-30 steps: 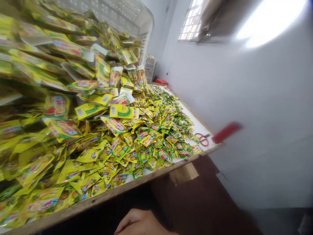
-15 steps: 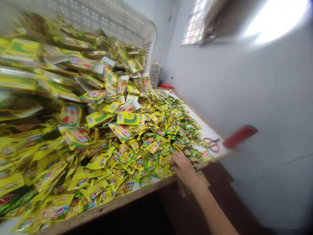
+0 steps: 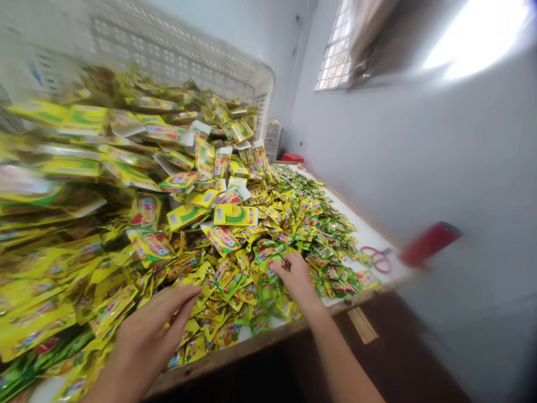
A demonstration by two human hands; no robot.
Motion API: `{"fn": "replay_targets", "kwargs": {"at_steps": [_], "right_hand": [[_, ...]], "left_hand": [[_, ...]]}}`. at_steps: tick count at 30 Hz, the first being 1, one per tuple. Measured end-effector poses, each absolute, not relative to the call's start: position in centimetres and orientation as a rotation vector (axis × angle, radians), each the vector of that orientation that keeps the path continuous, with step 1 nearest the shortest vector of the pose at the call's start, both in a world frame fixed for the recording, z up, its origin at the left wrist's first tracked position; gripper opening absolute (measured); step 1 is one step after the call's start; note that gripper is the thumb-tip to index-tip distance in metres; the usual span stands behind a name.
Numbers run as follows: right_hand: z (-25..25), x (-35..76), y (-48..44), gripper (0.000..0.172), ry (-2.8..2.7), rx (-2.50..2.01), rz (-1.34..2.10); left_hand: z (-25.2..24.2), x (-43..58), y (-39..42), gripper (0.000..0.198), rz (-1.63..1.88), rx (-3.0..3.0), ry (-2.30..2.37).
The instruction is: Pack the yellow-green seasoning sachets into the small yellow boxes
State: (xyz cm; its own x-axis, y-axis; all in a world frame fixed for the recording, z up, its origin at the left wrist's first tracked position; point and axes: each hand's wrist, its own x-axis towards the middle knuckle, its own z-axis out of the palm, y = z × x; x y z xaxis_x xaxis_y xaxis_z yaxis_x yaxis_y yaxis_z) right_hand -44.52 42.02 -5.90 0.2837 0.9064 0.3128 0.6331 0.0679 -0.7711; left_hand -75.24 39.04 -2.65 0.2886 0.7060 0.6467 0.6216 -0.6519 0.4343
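Small yellow and green candy sachets (image 3: 226,271) lie in a deep heap over the tabletop. My left hand (image 3: 155,330) is over the near edge of the heap, its fingers stretched out and thumb apart, with nothing visible in it. Further right, my right hand (image 3: 300,282) is above the sachets, thumb and fingers bent together at a green sachet (image 3: 274,261); its fingertips are partly hidden. Left of the hands, flat yellow printed boxes (image 3: 235,215), several with open flaps, are piled on the sachets.
A white perforated plastic crate (image 3: 168,42) lies tipped behind the boxes. Red-handled scissors (image 3: 381,262) and a red cylindrical object (image 3: 430,244) are at the table's right corner. A wooden rim (image 3: 251,341) edges the table. Further back are a red container (image 3: 292,158) and stacked crates (image 3: 272,137).
My left hand has come into view at the lower left. The right hand has moved slightly left and up over the heap. The view has shifted, so the scene sits lower and further right.
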Motion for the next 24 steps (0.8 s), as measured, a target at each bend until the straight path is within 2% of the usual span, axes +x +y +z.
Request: {"fn": "replay_targets", "kwargs": {"at_steps": [3, 7, 12, 15, 18, 20, 24], "right_hand": [[-6.2, -45.3, 40.4, 0.017, -1.509, -1.577, 0.273], [-6.9, -46.1, 39.2, 0.01, -1.667, -1.497, 0.173], [-7.3, -44.8, 39.1, 0.011, -1.691, -1.357, 0.224], [-6.2, -43.6, 38.8, 0.013, -1.496, -1.316, 0.407], [-3.8, -43.7, 38.2, 0.026, -1.14, -1.19, 0.758], [-2.0, -44.9, 37.7, 0.034, -1.04, -1.057, 0.927], [-0.4, -49.1, 36.1, 0.022, -1.324, -0.949, 1.068]], "left_hand": [[0.1, -71.0, 45.2, 0.022, 1.178, 2.683, 1.231], [3.5, -66.3, 51.9, 0.047, 1.019, 2.744, 1.294], [5.6, -64.7, 54.3, 0.045, 0.959, 2.603, 1.325], [6.3, -66.0, 51.9, 0.056, 1.001, 2.366, 1.424], [5.6, -68.1, 46.4, 0.045, 0.899, 2.095, 1.407], [4.2, -69.3, 41.9, 0.046, 0.716, 1.7, 1.206], [-0.1, -70.5, 34.1, 0.052, 0.579, 1.14, 0.995]]}}
